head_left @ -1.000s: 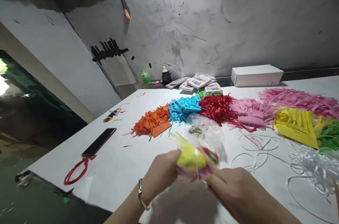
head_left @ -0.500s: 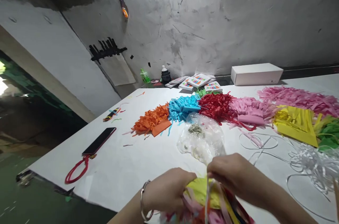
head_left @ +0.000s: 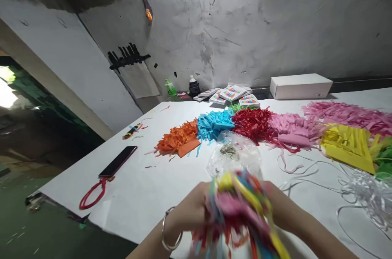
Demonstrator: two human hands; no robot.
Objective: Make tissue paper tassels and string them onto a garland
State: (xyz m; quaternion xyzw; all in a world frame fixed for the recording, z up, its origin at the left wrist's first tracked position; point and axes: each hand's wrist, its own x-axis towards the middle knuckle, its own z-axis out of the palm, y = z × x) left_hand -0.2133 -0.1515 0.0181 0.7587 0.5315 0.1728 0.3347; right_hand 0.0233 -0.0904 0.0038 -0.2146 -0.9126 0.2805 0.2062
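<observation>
A multicoloured bundle of fringed paper tassels (head_left: 237,206), with yellow, pink, blue and red strips, is raised between my hands at the table's front edge. It is smeared by motion. My left hand (head_left: 196,208), with a silver bangle at the wrist, is closed on its left side. On the right side my right hand (head_left: 272,193) grips the bundle, its fingers mostly hidden behind the strips. Just beyond it lies a clear plastic bag (head_left: 241,155) with small metallic-looking pieces inside.
Fringed paper in orange (head_left: 176,140), blue (head_left: 214,124), red (head_left: 252,124), pink (head_left: 289,128) and yellow (head_left: 347,146) crosses the white table (head_left: 147,193). White ribbon (head_left: 367,193) tangles at right. A phone (head_left: 118,163) and cutter (head_left: 132,131) lie left. A white box (head_left: 300,86) stands behind.
The bundle has come up and turned, so its strips now face me and cover part of my right hand. The white ribbon held in my right hand before is no longer visible there.
</observation>
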